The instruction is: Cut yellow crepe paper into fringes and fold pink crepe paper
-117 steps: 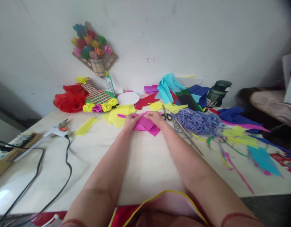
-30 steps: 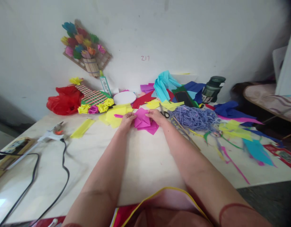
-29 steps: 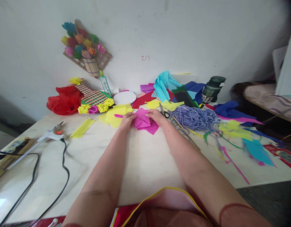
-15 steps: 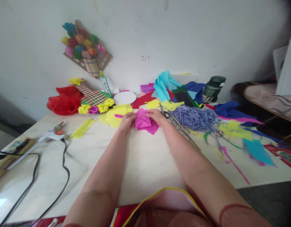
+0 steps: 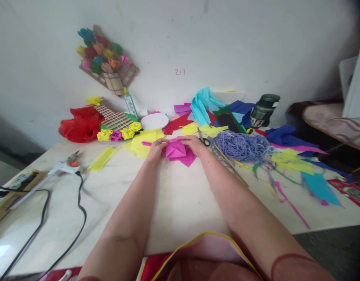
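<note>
A folded piece of magenta paper is held between both hands above the middle of the table. My left hand pinches its left side, while my right hand grips its upper right edge. Another magenta sheet shows beneath the folded one, partly covered by it. Left of my left hand, a small magenta strip rests over yellow paper sheets. Black-handled scissors lie just past my right hand.
A pile of purple string lies to the right, near thin sticks and coloured paper scraps. A glue gun and its black cord are at left, by a power strip. Behind are a decorated craft piece and a dark green jar.
The top corner of the magenta paper, which stood up between the hands, is now folded down. My right fingers have shifted left along its upper edge.
</note>
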`<state>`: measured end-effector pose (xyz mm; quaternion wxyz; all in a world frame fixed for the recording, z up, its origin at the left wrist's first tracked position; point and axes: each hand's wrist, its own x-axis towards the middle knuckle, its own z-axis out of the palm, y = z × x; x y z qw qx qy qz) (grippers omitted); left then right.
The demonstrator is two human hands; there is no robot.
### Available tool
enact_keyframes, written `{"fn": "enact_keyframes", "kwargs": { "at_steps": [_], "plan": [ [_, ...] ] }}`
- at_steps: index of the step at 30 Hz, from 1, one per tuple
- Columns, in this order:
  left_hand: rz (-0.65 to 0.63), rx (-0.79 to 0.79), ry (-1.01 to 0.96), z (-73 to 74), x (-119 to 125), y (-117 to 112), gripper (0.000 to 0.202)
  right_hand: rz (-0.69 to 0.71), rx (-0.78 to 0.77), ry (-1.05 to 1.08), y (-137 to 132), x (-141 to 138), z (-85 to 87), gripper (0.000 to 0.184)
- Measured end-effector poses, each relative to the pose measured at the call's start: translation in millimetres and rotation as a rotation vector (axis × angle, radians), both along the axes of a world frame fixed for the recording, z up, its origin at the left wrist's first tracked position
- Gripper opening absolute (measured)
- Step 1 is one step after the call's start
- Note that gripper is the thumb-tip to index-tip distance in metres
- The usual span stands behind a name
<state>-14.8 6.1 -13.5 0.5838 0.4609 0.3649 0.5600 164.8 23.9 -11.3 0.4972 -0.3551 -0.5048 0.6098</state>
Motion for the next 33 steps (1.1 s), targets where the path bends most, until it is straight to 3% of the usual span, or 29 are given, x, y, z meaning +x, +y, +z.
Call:
{"fn": "enact_keyframes", "kwargs": {
  "at_steps": [14,18,23,27,33],
  "plan": [
    [0.022,-0.001,0.015,-1.9,0.4,2.2,0.016,0.042,0.119,-0.029,-5.8,0.4,5.5,0.015],
    [0.041,-0.020,0.008,1.6,2.5,0.0,0.016,-0.016,0.184,-0.089,-6.9,-1.3,6.9,0.016],
    [0.021,0.043,0.032,1.7,3.8,-3.6,0.024,-0.071,0.234,-0.183,-4.4,-5.3,4.5,0.020],
    [-0.005,0.069,0.059,-0.6,2.5,-3.6,0.030,-0.028,0.191,-0.170,-4.3,-5.9,4.4,0.032],
    [-0.020,0.167,0.137,-0.5,0.7,-4.3,0.033,-0.030,0.202,-0.209,-5.4,-4.4,4.9,0.027]
  ]
}}
